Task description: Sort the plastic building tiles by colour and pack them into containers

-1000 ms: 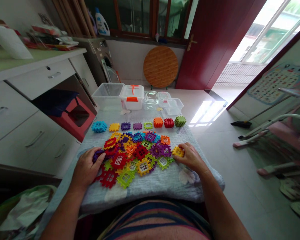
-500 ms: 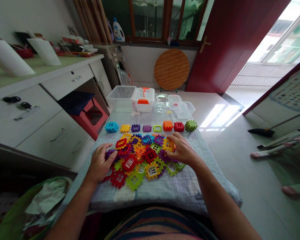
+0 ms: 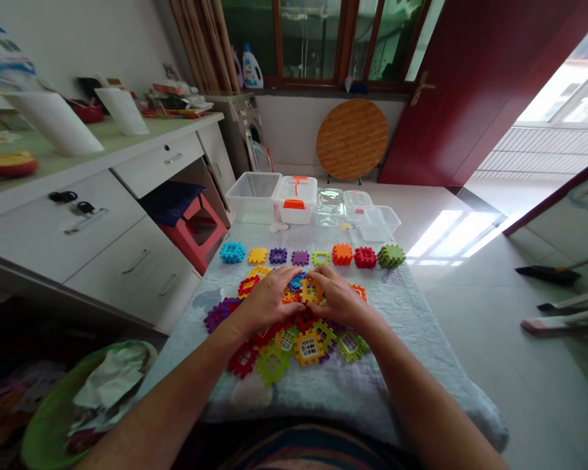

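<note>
yellow piece (image 3: 311, 290) pinched in my right hand (image 3: 342, 297) over the mixed heap (image 3: 287, 339) | my left hand (image 3: 270, 297) close beside it, thumb and fingers apart, grip i cannot tell | done, i judge: eight single-colour groups (image 3: 300, 257) in a row on the bench (image 3: 402, 372) beyond | remaining: the mixed heap, many colours jumbled

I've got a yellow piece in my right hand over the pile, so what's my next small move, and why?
I'd probably carry the yellow piece in your right hand to the yellow block in the row beyond the pile, since each spot in that row shows a single colour and yellow sits second from the left.
</note>
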Demonstrator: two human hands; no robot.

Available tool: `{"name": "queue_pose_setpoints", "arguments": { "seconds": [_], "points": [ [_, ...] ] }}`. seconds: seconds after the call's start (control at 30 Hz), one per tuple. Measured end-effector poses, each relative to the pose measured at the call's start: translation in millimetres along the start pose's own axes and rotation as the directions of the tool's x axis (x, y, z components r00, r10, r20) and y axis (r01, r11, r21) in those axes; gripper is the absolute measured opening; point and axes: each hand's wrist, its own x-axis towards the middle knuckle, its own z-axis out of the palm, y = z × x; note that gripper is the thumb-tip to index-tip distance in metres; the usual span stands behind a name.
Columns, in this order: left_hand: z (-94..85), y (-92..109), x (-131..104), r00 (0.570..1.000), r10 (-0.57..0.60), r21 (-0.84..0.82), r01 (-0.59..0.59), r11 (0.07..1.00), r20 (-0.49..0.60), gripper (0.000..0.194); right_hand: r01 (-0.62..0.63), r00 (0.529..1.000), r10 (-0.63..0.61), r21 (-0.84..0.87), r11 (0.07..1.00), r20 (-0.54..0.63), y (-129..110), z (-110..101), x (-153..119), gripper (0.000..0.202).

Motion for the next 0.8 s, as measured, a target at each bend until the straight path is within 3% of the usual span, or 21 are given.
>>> {"name": "queue_pose_setpoints", "arguments": {
  "seconds": [0.13, 0.27, 0.43, 0.6, 0.8],
  "points": [
    [-2.0, 4.2, 9.5, 0.999, 0.012, -0.005, -0.012, 1.000, 0.036, 0.056, 0.049, 0.996, -0.045, 0.045, 0.998, -0.073, -1.4, 2.6, 0.6, 0.054],
    [-2.4, 0.3, 13.5, 0.998, 0.032, 0.022, -0.033, 0.999, 0.048, 0.055, 0.075, 0.991, -0.067, 0.061, 0.995, -0.120, -1.8, 2.5, 0.5, 0.047],
    [-1.8, -4.7, 16.8, 0.995, 0.074, 0.019, -0.076, 0.997, 0.061, 0.052, 0.085, 0.990, -0.078, 0.062, 0.994, -0.117, 3.8, 4.8, -0.3, 0.041],
    [-1.2, -4.2, 14.8, 0.999, 0.041, 0.051, -0.042, 0.998, 0.030, 0.049, 0.029, 0.995, -0.031, -0.029, 0.999, -0.098, 10.1, 5.1, -0.7, 0.058],
    [-1.1, -2.5, 14.2, 0.996, 0.059, 0.115, -0.067, 0.991, 0.072, 0.053, 0.008, 0.997, -0.016, -0.111, 0.994, -0.072, 10.7, 2.9, -0.3, 0.046]
  ]
}}
